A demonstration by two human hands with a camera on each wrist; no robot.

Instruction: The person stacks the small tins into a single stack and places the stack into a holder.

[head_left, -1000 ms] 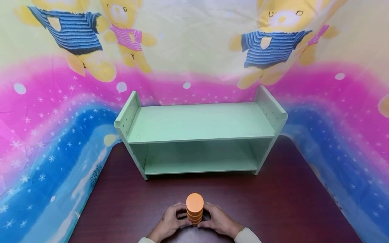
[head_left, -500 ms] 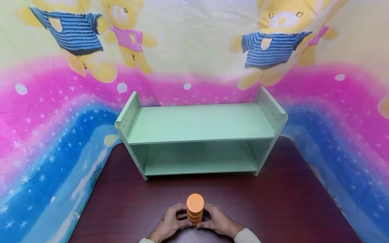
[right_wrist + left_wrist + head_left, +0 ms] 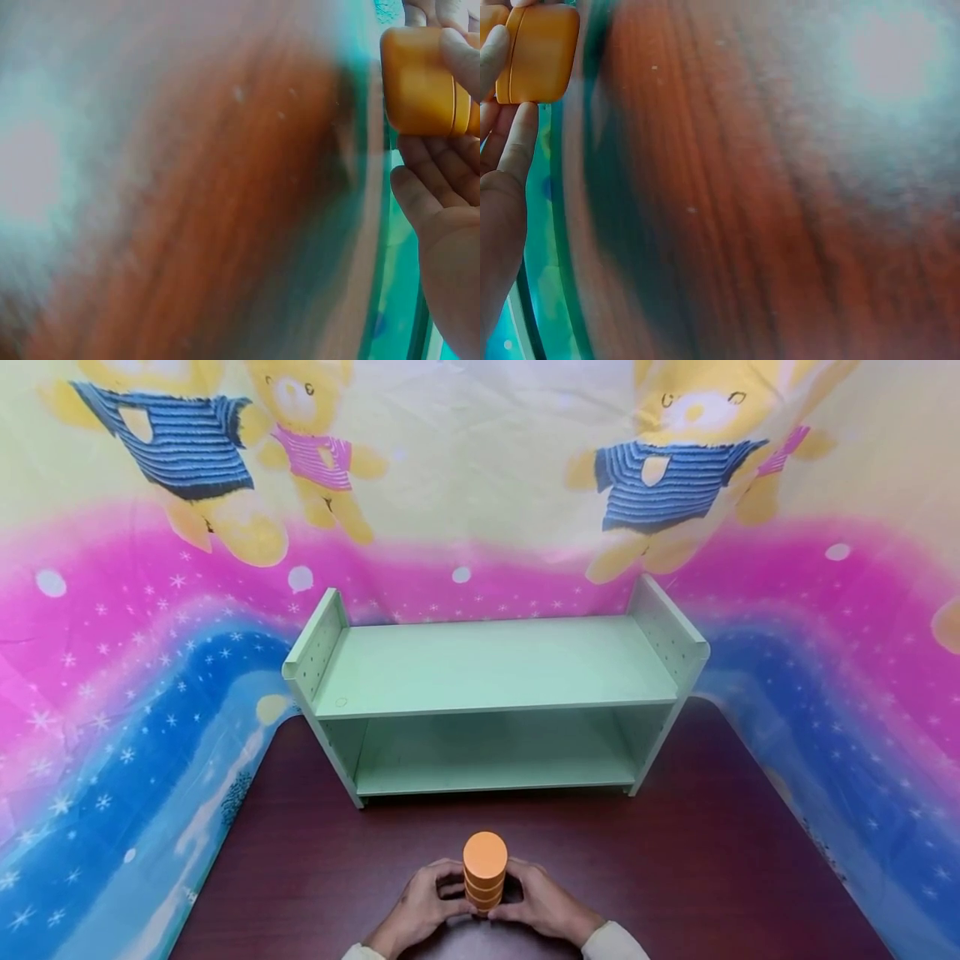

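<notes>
An orange cylinder point(image 3: 485, 855) with a flat round top and seams around its side stands between my two hands near the front of the table. It may be several round containers stacked; I cannot tell. My left hand point(image 3: 422, 903) grips its left side, thumb near the lower front. From the right, my right hand point(image 3: 550, 906) holds it in much the same way. The left wrist view shows the cylinder point(image 3: 544, 56) at the upper left with a seam and rounded edge. In the right wrist view, the cylinder point(image 3: 420, 82) appears at the upper right, partly covered by fingers.
A pale green two-level shelf point(image 3: 495, 664) with raised side panels stands behind the hands on the dark red-brown table point(image 3: 300, 860). Behind and beside the table hangs a colourful cloth point(image 3: 465, 485) printed with bears. Light glares off the tabletop in both wrist views.
The cylinder's top has shifted slightly up and right in the head view, still between both hands. The hands have barely moved.
</notes>
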